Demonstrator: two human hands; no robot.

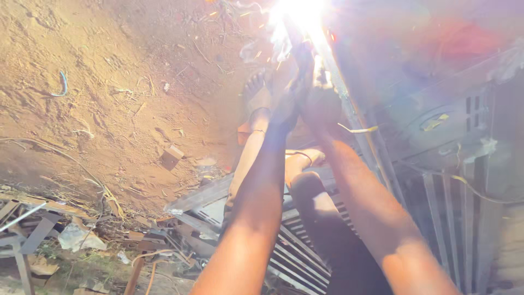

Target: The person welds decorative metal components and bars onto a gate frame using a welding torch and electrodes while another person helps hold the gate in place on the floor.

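Observation:
Both my arms reach up the middle of the view, hands pressed together just under a white welding glare (297, 13). My right hand (323, 104) is closed round a dark welding holder whose tip is lost in the glare. Against it lies my left hand (288, 106), its fingers too dark and backlit to read. The glare sits on a long thin metal bar (355, 120) that runs down to the right. A bare foot (256, 93) rests on the dirt just left of the hands. Under my arms lies a slatted metal grille (305, 240).
Brown dirt ground (109, 82) fills the left, with a small brick block (172, 155) and a blue wire scrap (63, 84). Scrap metal and rubbish (33, 229) pile up at the lower left. A grey metal gate frame (464, 191) stands at the right.

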